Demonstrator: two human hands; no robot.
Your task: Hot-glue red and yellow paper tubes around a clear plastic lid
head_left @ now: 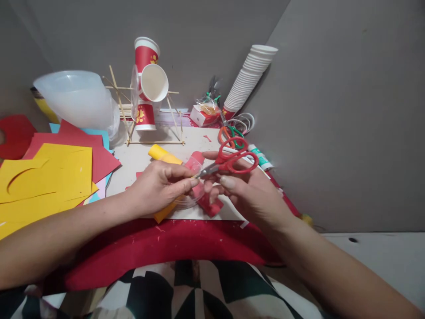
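Scissors with red handles point(237, 159) lie across my right hand point(255, 190), their metal blades pointing left. The right index finger reaches behind them and the thumb sits below the handles. My left hand point(166, 184) is closed in a pinch right at the blade tips. Whatever is between its thumb and finger is too small to name, with a hint of yellow. Under the hands are a clear plastic round piece point(189, 201), red paper strips point(210, 206) and yellow rolled paper point(162, 153), partly hidden by the hands.
Colored paper sheets point(66, 170) are piled left, by a translucent plastic bag point(76, 95). Behind stands a stick frame point(156, 142) with red-and-white paper cups point(154, 83). A tall cup stack point(250, 75) leans on the wall near green-handled scissors point(239, 136).
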